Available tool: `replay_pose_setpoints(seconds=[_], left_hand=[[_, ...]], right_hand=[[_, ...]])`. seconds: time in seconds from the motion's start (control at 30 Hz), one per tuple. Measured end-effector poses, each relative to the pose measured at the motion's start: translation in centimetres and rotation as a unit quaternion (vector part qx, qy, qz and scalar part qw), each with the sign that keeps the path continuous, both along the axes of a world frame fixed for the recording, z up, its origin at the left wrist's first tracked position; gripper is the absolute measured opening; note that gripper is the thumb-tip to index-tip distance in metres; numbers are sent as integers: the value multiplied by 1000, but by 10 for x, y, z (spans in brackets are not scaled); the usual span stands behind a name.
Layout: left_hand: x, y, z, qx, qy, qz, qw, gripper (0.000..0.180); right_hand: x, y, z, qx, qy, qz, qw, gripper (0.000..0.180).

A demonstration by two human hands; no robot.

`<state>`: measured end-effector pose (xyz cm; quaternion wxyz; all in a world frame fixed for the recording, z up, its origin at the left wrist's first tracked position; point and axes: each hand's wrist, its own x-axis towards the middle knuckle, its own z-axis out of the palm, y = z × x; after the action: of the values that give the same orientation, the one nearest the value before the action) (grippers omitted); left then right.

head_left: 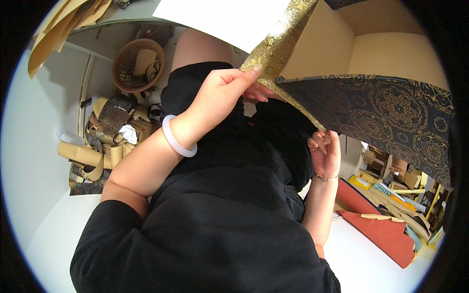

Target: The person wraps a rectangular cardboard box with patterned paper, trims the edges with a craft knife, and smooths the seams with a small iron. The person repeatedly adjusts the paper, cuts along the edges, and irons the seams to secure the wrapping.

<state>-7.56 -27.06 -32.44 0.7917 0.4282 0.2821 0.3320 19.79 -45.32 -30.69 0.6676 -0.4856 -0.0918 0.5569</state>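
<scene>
An open cardboard box (386,53) with bare tan inner walls is at the upper right. Dark blue brocade (391,107) with gold medallions covers its near outer side. Gold patterned brocade (276,51) runs along the box's left side and narrows to a strip toward the lower right. My left hand (232,90), a pale bangle on its wrist, pinches the corner of this gold brocade, thumb on top and fingers underneath. My right hand (326,151) is closed at the strip's lower end, beside the box's bottom edge; its fingertips are partly hidden.
White paper (215,19) lies at the top, left of the gold brocade. Brown paper sheets (56,34) overhang the upper left edge. A brown basket (138,66) and scraps (115,122) are on the left. Red sheets (376,229) and paper offcuts lie at the lower right.
</scene>
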Motion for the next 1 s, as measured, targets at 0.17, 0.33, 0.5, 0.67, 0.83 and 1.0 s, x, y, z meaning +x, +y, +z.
replay_pose_setpoints(seconds=[0.17,0.33,0.5,0.67,0.83,1.0], left_hand=[[1,0,-2,-1,-2,5,1000,45],[1,0,-3,-3,0,6,1000,45],[1,-1,-4,-3,-14,14,1000,45],[-1,-1,1,3,-6,11,1000,45],[-2,-1,5,6,-3,9,1000,45],[-3,1,5,29,20,8,999,45]], right_hand=[[-1,1,1,2,-8,9,1000,17],[2,0,-2,-8,-11,9,1000,18],[0,0,-1,-18,-17,-3,1000,18],[-2,2,4,-26,-23,-11,999,18],[-3,2,4,-28,-15,-20,999,19],[-1,2,3,-26,-26,-11,999,19]])
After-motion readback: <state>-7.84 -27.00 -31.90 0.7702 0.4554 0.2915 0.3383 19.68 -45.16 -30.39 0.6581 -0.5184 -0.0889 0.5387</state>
